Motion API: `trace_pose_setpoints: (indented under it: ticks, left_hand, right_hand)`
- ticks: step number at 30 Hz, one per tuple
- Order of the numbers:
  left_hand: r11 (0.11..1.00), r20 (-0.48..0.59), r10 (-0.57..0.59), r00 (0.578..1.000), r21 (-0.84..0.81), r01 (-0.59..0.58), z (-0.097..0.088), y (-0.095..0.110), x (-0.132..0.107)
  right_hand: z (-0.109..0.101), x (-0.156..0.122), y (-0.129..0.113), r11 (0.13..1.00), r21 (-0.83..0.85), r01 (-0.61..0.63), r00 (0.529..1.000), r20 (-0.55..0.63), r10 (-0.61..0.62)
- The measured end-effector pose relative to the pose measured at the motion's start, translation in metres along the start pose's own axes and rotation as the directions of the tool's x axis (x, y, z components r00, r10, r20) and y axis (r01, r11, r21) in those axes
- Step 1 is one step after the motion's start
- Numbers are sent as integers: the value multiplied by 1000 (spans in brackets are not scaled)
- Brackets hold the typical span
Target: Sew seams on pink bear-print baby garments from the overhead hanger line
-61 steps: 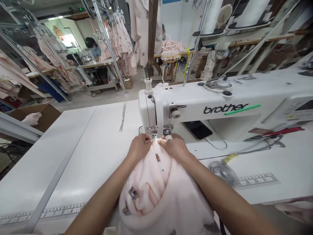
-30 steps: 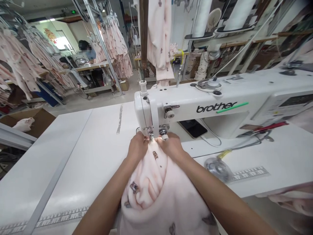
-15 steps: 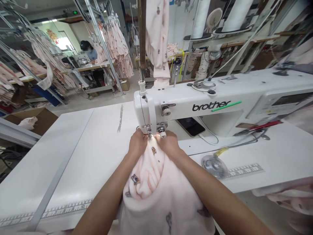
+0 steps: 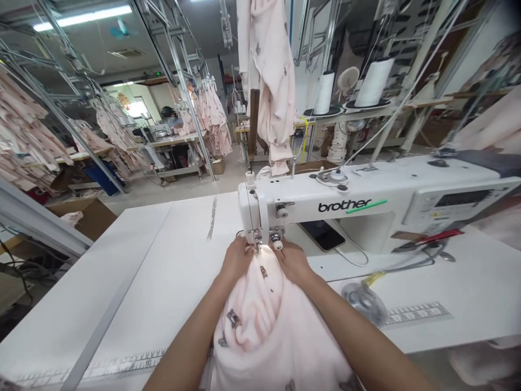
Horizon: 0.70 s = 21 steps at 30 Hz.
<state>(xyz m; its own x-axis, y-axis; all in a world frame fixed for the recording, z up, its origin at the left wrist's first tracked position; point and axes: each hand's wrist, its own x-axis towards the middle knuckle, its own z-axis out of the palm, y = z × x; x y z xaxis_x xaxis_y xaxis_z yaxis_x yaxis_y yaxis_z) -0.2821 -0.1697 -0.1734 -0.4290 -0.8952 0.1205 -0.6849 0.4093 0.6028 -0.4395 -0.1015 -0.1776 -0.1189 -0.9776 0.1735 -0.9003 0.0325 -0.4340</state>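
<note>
my left hand (image 4: 238, 259) and right hand (image 4: 293, 262) are both clenched on the pink fleece (image 4: 260, 326), pinching it on either side of the presser foot (image 4: 255, 237) of the sewing machine (image 4: 345, 209). the fleece lies bunched in a thick roll on the white table (image 4: 122, 282), its top edge at the foot. a phone (image 4: 321, 234) lies beyond my right hand, under the machine's arm, and a pink garment (image 4: 268, 81) hangs behind the machine.
</note>
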Motion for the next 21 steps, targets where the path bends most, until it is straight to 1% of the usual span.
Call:
trace_pose_setpoints:
  ticks: [4,10,17,21]
  left_hand:
    - [1000,17,-19,1000,-18,19,-1,1,-1]
    - [999,31,-34,999,-41,35,-1,0,-3]
    - [997,41,-45,998,-68,47,1,-4,-3]
    - [996,37,-63,997,-67,66,2,1,-2]
  right_hand:
    - [2,2,-2,1000,-10,-26,1000,13,26]
    - [6,2,0,999,-9,-42,999,-1,42]
    - [6,2,2,998,58,-5,1000,18,4]
    - [7,4,2,997,74,13,1000,18,-15]
